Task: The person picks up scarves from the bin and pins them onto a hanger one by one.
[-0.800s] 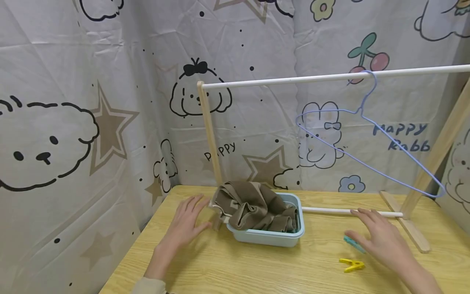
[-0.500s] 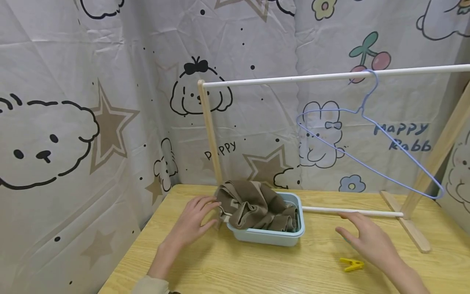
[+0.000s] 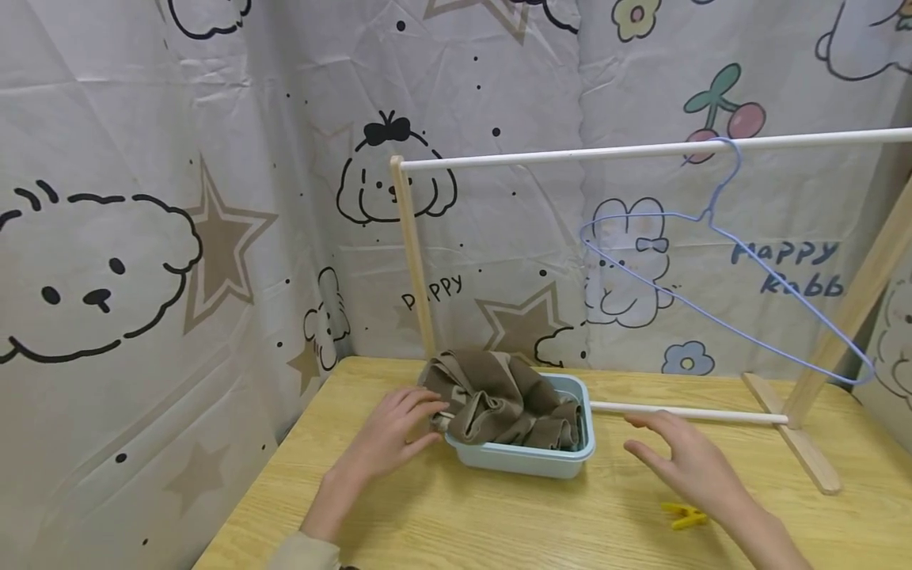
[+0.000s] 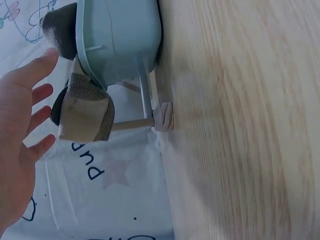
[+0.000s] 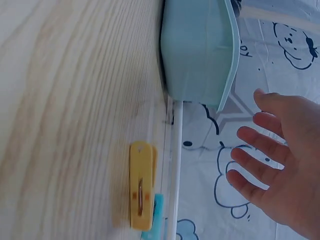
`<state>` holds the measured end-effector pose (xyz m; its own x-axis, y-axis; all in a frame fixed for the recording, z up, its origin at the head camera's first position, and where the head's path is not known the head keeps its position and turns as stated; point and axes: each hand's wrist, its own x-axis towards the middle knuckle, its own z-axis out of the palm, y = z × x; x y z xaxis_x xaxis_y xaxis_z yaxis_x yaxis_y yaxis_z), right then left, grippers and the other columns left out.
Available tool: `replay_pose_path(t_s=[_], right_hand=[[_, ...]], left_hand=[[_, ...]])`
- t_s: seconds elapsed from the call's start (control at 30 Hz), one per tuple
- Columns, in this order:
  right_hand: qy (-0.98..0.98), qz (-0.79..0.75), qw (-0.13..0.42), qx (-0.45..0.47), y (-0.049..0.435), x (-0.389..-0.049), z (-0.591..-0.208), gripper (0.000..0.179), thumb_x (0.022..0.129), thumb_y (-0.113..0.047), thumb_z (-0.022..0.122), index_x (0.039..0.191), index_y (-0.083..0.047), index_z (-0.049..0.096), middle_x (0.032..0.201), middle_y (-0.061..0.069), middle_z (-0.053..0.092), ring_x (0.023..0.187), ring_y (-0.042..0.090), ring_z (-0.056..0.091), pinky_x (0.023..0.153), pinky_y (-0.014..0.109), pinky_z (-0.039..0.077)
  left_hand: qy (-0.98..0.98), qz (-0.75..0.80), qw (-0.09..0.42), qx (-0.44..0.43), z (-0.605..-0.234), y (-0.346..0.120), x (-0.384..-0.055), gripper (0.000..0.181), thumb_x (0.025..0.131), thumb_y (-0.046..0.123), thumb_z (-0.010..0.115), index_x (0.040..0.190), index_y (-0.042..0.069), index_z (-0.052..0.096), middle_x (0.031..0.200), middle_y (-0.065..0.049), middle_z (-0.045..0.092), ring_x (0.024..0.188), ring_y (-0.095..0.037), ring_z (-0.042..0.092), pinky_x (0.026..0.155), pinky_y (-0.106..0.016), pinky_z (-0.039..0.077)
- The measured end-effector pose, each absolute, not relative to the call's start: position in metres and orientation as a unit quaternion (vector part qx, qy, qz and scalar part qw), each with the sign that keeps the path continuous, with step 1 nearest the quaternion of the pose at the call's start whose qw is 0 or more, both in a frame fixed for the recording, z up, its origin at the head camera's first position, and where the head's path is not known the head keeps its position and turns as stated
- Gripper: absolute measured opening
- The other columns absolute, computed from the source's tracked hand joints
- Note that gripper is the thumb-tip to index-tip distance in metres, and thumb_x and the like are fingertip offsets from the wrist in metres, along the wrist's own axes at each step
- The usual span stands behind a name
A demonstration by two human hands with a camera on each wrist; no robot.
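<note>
The left hand [image 3: 392, 431] and right hand [image 3: 689, 463] are now closer to the brown cloth [image 3: 495, 396], fingers [image 5: 262, 144] spread, so it seems ungripped.

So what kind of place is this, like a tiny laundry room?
Maybe a little laundry corner set up indoors, though I can't be sure. Cartoon-printed sheets hang behind a wooden table, which holds a clothes rack with a bluish hanger and a tub of brown cloth.
</note>
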<state>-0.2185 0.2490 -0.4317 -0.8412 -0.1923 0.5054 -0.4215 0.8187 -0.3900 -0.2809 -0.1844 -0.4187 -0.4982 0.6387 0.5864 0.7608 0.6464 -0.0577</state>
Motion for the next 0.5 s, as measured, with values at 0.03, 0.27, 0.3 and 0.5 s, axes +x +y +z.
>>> replay_pose_path(t_s=[0.03,0.27,0.3,0.5], right_hand=[[-0.926,0.253,0.226,0.167,0.247,-0.219,-0.431,0.037,0.091,-0.031,0.073,0.123,-0.012,0.068,0.12,0.01,0.07,0.114,0.038,0.062,0.092,0.061,0.049],[-0.924,0.263,0.212,0.181,0.232,-0.222,-0.433,0.038,0.091,-0.032,0.073,0.124,-0.015,0.067,0.122,0.008,0.068,0.119,0.043,0.058,0.093,0.064,0.048],[-0.923,0.263,0.214,0.185,0.23,-0.222,-0.433,0.038,0.09,-0.032,0.073,0.124,-0.014,0.067,0.121,0.008,0.068,0.119,0.042,0.059,0.093,0.063,0.048],[-0.916,0.264,0.224,0.205,0.218,-0.225,-0.437,0.039,0.087,-0.03,0.077,0.121,-0.012,0.069,0.118,0.003,0.066,0.109,0.032,0.066,0.087,0.053,0.055]], left_hand=[[-0.86,-0.104,0.288,-0.409,-0.419,-0.183,-0.28,0.048,0.084,0.03,0.079,0.128,0.016,0.065,0.127,-0.003,0.063,0.121,-0.024,0.057,0.106,-0.045,0.045],[-0.853,-0.108,0.29,-0.419,-0.42,-0.175,-0.28,0.05,0.084,0.036,0.077,0.129,0.018,0.064,0.127,-0.002,0.064,0.121,-0.023,0.057,0.108,-0.05,0.042],[-0.851,-0.108,0.294,-0.422,-0.421,-0.174,-0.28,0.05,0.084,0.036,0.077,0.129,0.018,0.064,0.126,-0.002,0.064,0.121,-0.023,0.057,0.108,-0.051,0.042],[-0.846,-0.106,0.299,-0.428,-0.423,-0.169,-0.282,0.05,0.083,0.037,0.078,0.127,0.018,0.065,0.124,-0.003,0.065,0.118,-0.023,0.057,0.108,-0.054,0.04]])
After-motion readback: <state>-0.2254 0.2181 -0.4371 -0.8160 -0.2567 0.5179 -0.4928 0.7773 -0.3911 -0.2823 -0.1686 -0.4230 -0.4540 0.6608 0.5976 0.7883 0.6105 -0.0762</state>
